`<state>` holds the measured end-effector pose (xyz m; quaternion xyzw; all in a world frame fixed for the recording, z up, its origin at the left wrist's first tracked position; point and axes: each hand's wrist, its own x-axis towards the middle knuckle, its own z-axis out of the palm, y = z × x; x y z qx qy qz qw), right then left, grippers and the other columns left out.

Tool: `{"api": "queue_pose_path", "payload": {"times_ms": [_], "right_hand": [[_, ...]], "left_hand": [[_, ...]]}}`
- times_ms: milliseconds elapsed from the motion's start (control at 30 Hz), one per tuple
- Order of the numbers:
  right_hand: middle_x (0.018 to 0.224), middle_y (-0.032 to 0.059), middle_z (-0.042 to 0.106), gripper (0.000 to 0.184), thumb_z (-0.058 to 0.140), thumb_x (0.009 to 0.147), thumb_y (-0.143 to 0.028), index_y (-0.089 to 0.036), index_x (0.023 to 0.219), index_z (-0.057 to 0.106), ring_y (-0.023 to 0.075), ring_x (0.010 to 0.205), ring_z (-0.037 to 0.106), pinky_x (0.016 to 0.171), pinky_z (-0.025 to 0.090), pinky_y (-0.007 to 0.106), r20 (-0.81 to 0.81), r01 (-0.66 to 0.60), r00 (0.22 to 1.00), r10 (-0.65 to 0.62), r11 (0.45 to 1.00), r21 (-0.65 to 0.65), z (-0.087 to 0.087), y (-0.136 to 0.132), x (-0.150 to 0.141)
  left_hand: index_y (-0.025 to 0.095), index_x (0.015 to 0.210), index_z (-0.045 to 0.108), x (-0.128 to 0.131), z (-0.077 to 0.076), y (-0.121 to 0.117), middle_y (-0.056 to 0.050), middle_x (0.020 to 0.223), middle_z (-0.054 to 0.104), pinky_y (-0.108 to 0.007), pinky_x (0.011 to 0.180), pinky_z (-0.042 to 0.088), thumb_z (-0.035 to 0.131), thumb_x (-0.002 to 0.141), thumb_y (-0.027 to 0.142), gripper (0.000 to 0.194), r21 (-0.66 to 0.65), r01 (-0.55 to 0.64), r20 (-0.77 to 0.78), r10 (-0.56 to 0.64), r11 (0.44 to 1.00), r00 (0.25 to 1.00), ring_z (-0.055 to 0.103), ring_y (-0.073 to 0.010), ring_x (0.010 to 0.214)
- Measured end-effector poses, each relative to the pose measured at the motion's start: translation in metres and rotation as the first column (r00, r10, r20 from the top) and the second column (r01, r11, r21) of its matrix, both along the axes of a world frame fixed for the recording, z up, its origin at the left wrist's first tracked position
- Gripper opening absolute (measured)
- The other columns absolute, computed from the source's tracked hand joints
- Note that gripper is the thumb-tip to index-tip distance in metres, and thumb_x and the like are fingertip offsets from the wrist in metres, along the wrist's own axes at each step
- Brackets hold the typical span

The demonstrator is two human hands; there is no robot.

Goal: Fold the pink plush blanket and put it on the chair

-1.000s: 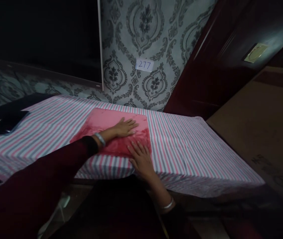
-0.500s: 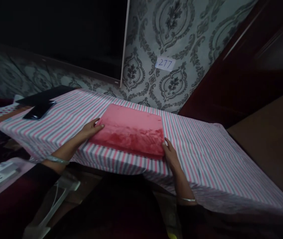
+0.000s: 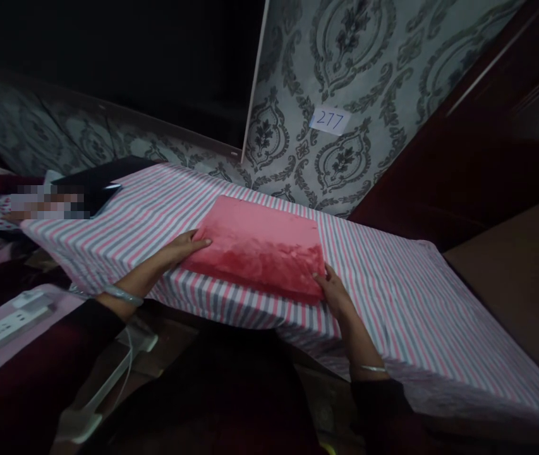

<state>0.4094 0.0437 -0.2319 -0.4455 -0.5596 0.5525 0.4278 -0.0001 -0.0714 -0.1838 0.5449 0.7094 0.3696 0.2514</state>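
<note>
A flat, rectangular pinkish-red plush cushion (image 3: 254, 249) lies on the striped tablecloth close to the table's front edge. My left hand (image 3: 186, 246) grips its left side, the thumb on top and the other fingers partly hidden past the edge. On the opposite side, my right hand (image 3: 334, 291) holds the near right corner, thumb over the top and fingers along the side. The plush looks smooth and lighter at the back, ruffled and darker toward me.
Pink, white and grey stripes cover the table (image 3: 411, 297). A dark phone (image 3: 107, 197) lies at the left beside a pixelated patch. Behind are a large black screen (image 3: 122, 69) and a paper marked 277 (image 3: 330, 120). A white power strip (image 3: 8, 328) sits lower left.
The whole view has shifted, so the table and cushion appear slightly farther right. Both hands stay at the cushion's sides. A pixelated patch now covers part of the phone's area.
</note>
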Motion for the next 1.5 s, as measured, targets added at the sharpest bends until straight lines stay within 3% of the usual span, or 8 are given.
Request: {"api": "queue_pose_path", "payload": {"times_ms": [100,233,367,567,867,1033,1200,1500], "right_hand": [[0.113,0.0136,0.074,0.078,0.067,0.079,-0.061,-0.017,0.142,0.057,0.0316,0.105,0.07,0.092,0.057,0.051,0.231,0.076,0.965,-0.126,0.974,0.213,-0.004,-0.001,0.005],[0.146,0.0156,0.059,0.055,0.048,0.097,-0.046,-0.019,0.144,0.059,0.0315,0.138,0.05,0.117,0.037,0.056,0.502,-0.15,0.812,-0.296,0.726,0.671,0.026,-0.003,-0.031],[0.164,0.0067,0.039,0.051,0.039,0.104,-0.034,-0.03,0.155,0.048,0.0311,0.153,0.03,0.122,0.023,0.061,0.757,-0.51,0.613,-0.224,0.62,0.597,0.052,-0.007,-0.1],[0.17,0.0055,0.028,0.055,0.045,0.105,-0.042,-0.032,0.159,0.041,0.0371,0.156,0.019,0.121,0.017,0.069,0.877,-0.645,0.44,-0.194,0.611,0.459,0.027,-0.009,-0.135],[0.169,0.0055,0.029,0.054,0.043,0.106,-0.045,-0.033,0.159,0.039,0.0352,0.156,0.023,0.12,0.023,0.067,0.888,-0.669,0.416,-0.194,0.596,0.444,0.026,-0.004,-0.132],[0.166,0.01,0.036,0.053,0.042,0.105,-0.049,-0.031,0.155,0.047,0.0367,0.155,0.025,0.119,0.018,0.071,0.862,-0.519,0.428,-0.271,0.707,0.481,0.016,0.006,-0.091],[0.165,0.0136,0.037,0.058,0.034,0.105,-0.051,-0.021,0.152,0.051,0.0303,0.157,0.02,0.122,0.027,0.061,0.691,-0.282,0.647,-0.323,0.741,0.61,-0.024,0.01,-0.039],[0.17,0.0124,0.023,0.068,0.041,0.102,-0.058,-0.025,0.161,0.036,0.0271,0.156,0.027,0.123,0.032,0.052,0.561,-0.222,0.804,-0.199,0.775,0.592,-0.042,-0.024,-0.003]], "left_hand": [[0.008,0.154,0.043,0.003,0.003,-0.005,-0.021,0.139,0.064,-0.049,0.103,0.054,0.051,0.093,0.055,0.078,0.005,-0.104,-0.168,0.103,0.995,0.98,0.065,-0.0359,0.123],[0.009,0.154,0.041,0.043,0.014,-0.006,-0.02,0.158,0.046,-0.052,0.123,0.032,0.046,0.096,0.047,0.069,0.243,0.037,-0.583,0.115,0.969,0.804,0.041,-0.0347,0.147],[0.015,0.157,0.04,0.092,0.006,0.002,-0.017,0.166,0.035,-0.059,0.128,0.011,0.044,0.099,0.052,0.068,0.144,0.218,-0.734,-0.043,0.965,0.678,0.024,-0.0349,0.156],[0.026,0.158,0.042,0.1,-0.028,0.013,-0.016,0.168,0.03,-0.069,0.123,0.006,0.056,0.091,0.063,0.078,0.04,0.096,-0.735,-0.035,0.995,0.677,0.018,-0.0441,0.156],[0.024,0.157,0.046,0.094,-0.027,0.011,-0.019,0.166,0.034,-0.07,0.122,0.012,0.053,0.093,0.063,0.075,0.051,0.126,-0.743,-0.047,0.991,0.667,0.025,-0.0439,0.154],[0.023,0.155,0.048,0.059,-0.02,0.001,-0.017,0.166,0.034,-0.073,0.12,0.017,0.044,0.098,0.059,0.067,0.058,0.047,-0.749,0.013,0.997,0.662,0.029,-0.0418,0.153],[0.015,0.156,0.044,0.031,-0.033,-0.012,-0.018,0.169,0.027,-0.054,0.112,0.044,0.031,0.103,0.049,0.064,0.112,-0.03,-0.653,0.097,0.993,0.751,0.041,-0.0366,0.148],[0.016,0.155,0.042,0.013,-0.052,-0.038,-0.019,0.168,0.029,-0.051,0.119,0.039,0.037,0.1,0.056,0.068,0.281,0.062,-0.559,0.111,0.958,0.822,0.033,-0.0345,0.153]]}}
